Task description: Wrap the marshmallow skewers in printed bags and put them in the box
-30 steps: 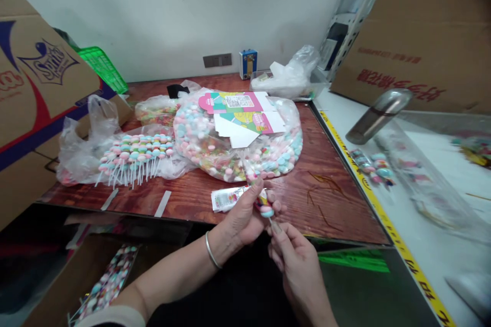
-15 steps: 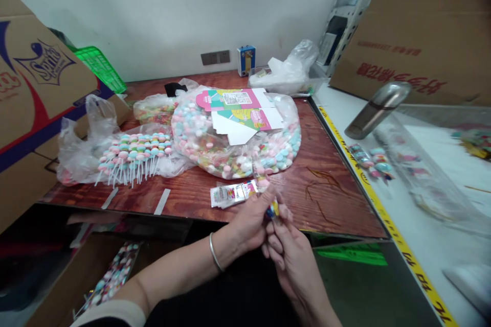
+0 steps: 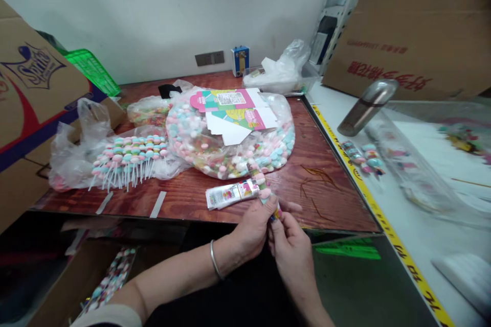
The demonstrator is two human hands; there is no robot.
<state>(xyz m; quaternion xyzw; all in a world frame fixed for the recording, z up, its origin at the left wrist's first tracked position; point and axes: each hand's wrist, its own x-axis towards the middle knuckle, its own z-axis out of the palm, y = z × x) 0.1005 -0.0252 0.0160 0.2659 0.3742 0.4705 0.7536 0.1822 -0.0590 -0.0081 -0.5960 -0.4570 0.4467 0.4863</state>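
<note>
My left hand [image 3: 256, 225] and my right hand [image 3: 288, 239] meet at the near edge of the wooden table [image 3: 330, 199], fingers pinched together. Between them stands a candy skewer [image 3: 262, 186] of pastel sweets, its upper part inside a narrow printed wrapper. The left hand grips it from the left and wears a silver bangle; the right pinches its lower end. A small pile of flat printed wrappers [image 3: 226, 195] lies just left of the hands. Beyond them sits a big clear bag of loose pastel sweets [image 3: 199, 138].
Finished candy skewers [image 3: 128, 156] lie on clear plastic at the left, beside a cardboard box [image 3: 34, 92]. Folded pink cartons [image 3: 236, 112] rest on the sweets bag. A white machine bed with a metal roller [image 3: 366, 107] lies to the right. A box of wrapped skewers [image 3: 111, 278] sits below.
The skewer has gone further up into the wrapper. My right hand has slid up from the stick's end to meet the left hand; both have shifted slightly toward the table.
</note>
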